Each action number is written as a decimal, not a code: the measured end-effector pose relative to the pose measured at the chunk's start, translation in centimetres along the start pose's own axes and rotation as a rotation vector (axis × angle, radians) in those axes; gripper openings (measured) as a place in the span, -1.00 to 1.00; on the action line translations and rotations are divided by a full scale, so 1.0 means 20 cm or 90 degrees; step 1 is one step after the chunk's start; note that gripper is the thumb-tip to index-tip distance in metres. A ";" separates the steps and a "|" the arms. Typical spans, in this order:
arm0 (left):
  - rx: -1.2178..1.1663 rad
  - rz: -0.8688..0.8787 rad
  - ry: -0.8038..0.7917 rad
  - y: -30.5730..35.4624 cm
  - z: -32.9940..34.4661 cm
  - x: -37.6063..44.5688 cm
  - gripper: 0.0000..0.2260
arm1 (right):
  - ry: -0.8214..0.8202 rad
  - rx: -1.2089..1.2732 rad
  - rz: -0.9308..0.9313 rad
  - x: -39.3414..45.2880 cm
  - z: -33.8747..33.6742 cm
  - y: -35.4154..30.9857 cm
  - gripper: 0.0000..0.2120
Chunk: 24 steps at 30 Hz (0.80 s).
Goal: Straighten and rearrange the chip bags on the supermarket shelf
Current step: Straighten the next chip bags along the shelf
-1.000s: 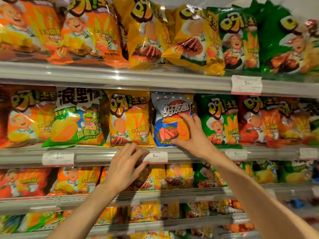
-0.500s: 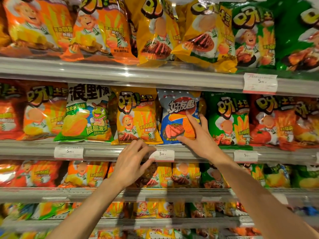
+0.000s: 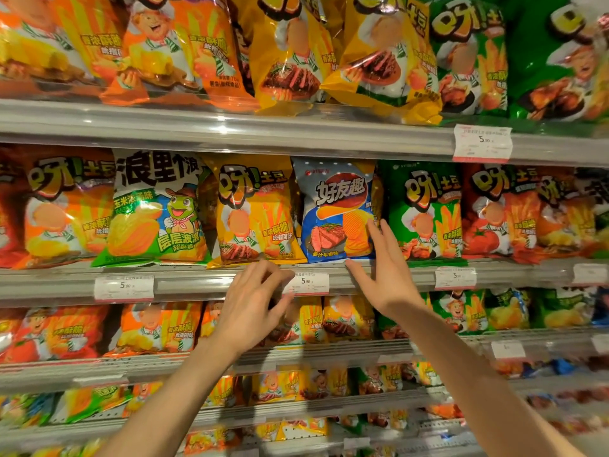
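Our right hand rests spread fingers on the glossy blue steak-flavour chip bag. Our left hand hovers loosely curled, holding nothing. A hard nudge could topple the bag off the grey metal shelf.

The orange bags at eleven o'clock are cut by the top and left edges; the lowest shelves at five o'clock blur beyond reading; the left hand hides part of the price tag; small tag print stays illegible.

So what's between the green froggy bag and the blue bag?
In the head view, one yellow chip bag stands between the frog bag and the blue bag on that shelf, with the left hand just below it.
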<state>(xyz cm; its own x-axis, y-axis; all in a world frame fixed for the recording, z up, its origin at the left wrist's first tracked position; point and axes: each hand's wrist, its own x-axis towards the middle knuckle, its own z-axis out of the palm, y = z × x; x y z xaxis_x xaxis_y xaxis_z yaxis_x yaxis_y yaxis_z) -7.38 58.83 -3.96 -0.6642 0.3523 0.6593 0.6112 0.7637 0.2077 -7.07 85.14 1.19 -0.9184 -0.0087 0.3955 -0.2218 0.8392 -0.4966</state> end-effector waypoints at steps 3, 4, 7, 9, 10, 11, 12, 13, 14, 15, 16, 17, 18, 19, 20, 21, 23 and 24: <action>-0.007 -0.013 0.003 0.02 0.01 -0.04 -0.66 | 0.058 -0.051 -0.055 -0.14 0.08 0.04 -0.30; -0.009 -0.019 0.005 0.03 0.01 -0.06 -0.65 | 0.088 -0.091 -0.068 -0.18 0.12 0.06 -0.32; -0.014 -0.048 0.007 0.07 0.03 -0.13 -0.64 | 0.079 -0.159 -0.038 -0.30 0.18 0.10 -0.34; -0.014 -0.078 -0.010 0.09 0.05 -0.19 -0.58 | 0.040 -0.149 -0.011 -0.40 0.21 0.13 -0.35; -0.017 -0.086 -0.018 0.11 0.06 -0.22 -0.54 | 0.029 -0.151 0.001 -0.45 0.23 0.16 -0.35; -0.024 -0.094 -0.022 0.12 0.07 -0.26 -0.52 | 0.018 -0.157 0.020 -0.51 0.24 0.18 -0.32; -0.036 -0.107 -0.020 0.13 0.08 -0.30 -0.52 | 0.005 -0.155 0.049 -0.57 0.26 0.20 -0.30; -0.055 -0.130 -0.016 0.14 0.09 -0.34 -0.52 | -0.008 -0.143 0.083 -0.62 0.26 0.23 -0.28; -0.079 -0.160 -0.016 0.16 0.10 -0.38 -0.53 | -0.018 -0.127 0.116 -0.67 0.26 0.27 -0.29; -0.100 -0.190 -0.022 0.18 0.11 -0.42 -0.52 | -0.026 -0.107 0.140 -0.71 0.26 0.32 -0.30; -0.114 -0.216 -0.029 0.20 0.13 -0.46 -0.52 | -0.031 -0.089 0.156 -0.75 0.26 0.37 -0.32; -0.120 -0.240 -0.038 0.23 0.15 -0.49 -0.52 | -0.036 -0.072 0.167 -0.78 0.24 0.41 -0.32; -0.123 -0.264 -0.043 0.27 0.17 -0.52 -0.53 | -0.042 -0.058 0.180 -0.81 0.23 0.46 -0.32; -0.127 -0.290 -0.045 0.30 0.19 -0.54 -0.53 | -0.045 -0.039 0.195 -0.83 0.21 0.50 -0.32; -0.133 -0.315 -0.046 0.35 0.21 -0.55 -0.54 | -0.046 -0.019 0.213 -0.85 0.18 0.54 -0.31; -0.137 -0.334 -0.045 0.40 0.24 -0.55 -0.55 | -0.041 -0.002 0.224 -0.87 0.15 0.58 -0.30; -0.148 -0.360 -0.046 0.52 0.30 -0.54 -0.56 | -0.025 0.020 0.226 -0.90 0.08 0.68 -0.33; -0.156 -0.378 -0.046 0.58 0.34 -0.53 -0.55 | -0.025 0.028 0.228 -0.90 0.04 0.74 -0.35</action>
<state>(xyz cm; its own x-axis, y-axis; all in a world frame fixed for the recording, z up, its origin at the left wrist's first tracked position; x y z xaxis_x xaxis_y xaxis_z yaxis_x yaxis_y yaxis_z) 3.83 67.73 -13.36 -0.9414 -0.0502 0.3335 0.2060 0.6972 0.6866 5.94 97.28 -13.99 -0.9520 0.2602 0.1615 0.1029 0.7684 -0.6317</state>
